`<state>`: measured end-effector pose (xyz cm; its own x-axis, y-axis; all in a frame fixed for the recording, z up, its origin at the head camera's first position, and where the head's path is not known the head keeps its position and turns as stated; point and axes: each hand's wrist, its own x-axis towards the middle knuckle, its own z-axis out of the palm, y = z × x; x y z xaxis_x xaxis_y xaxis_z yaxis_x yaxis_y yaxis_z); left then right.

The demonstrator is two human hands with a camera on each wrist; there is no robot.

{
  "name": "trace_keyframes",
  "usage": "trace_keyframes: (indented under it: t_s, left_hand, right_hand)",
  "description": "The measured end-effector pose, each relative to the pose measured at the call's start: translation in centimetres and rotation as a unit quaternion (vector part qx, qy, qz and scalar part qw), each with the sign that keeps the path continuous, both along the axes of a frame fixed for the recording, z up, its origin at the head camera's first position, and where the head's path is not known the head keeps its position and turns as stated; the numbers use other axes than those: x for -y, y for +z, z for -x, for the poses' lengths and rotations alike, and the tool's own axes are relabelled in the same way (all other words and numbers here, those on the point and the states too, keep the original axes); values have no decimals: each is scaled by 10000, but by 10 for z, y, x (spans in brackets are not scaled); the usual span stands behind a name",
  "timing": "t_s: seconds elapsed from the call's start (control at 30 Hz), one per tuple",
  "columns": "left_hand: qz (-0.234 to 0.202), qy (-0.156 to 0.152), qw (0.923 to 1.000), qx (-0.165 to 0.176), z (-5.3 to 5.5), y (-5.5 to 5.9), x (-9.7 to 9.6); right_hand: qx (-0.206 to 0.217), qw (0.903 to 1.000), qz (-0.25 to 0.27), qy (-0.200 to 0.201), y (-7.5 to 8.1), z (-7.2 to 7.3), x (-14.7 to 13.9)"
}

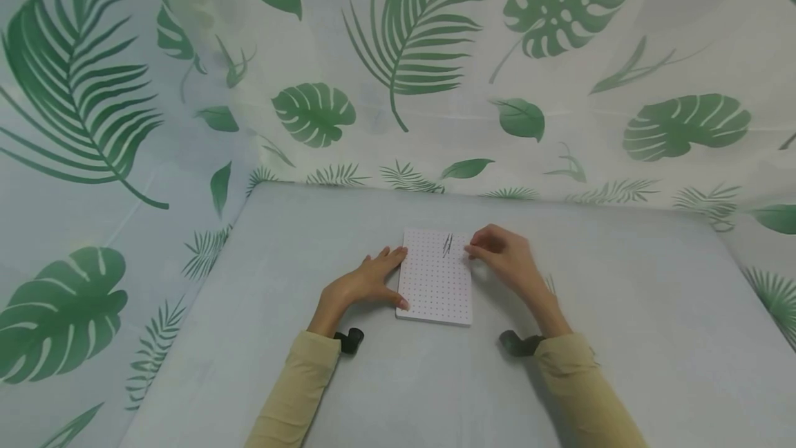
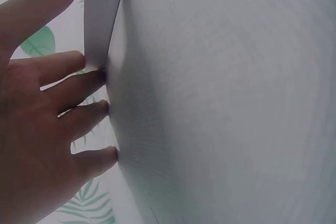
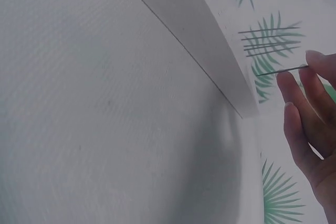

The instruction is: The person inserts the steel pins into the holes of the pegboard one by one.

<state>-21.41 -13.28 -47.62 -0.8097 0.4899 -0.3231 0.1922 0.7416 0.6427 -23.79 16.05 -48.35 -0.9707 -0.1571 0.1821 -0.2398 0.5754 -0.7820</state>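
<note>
A white rectangular board with a grid of small holes lies flat in front of me. Several thin metal pins stand up from its face near the far right corner. My right hand is beside the board's right edge, pinching one more thin metal pin between thumb and fingertips. In the right wrist view, this pin's free end points toward the board. My left hand rests along the left edge with fingers spread, its thumb on the near left part. The left wrist view shows fingertips by the board's side.
The board lies on a pale covered table. Behind it hangs a white curtain with green leaf prints, and another stretch runs along the left. Dark wrist-worn devices show at both cuffs.
</note>
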Motion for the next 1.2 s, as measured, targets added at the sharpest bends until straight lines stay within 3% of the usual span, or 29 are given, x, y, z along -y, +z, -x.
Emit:
trace_keyframes:
  t_s: [0.53, 1.2]
  left_hand:
    - [74, -58, 9999, -57, 3, -2, 1]
    - [198, -65, 9998, -46, 2, -2, 0]
  right_hand:
    - [-146, 9999, -34, 13, -1, 8, 18]
    - [40, 9998, -189, 112, -3, 7, 25]
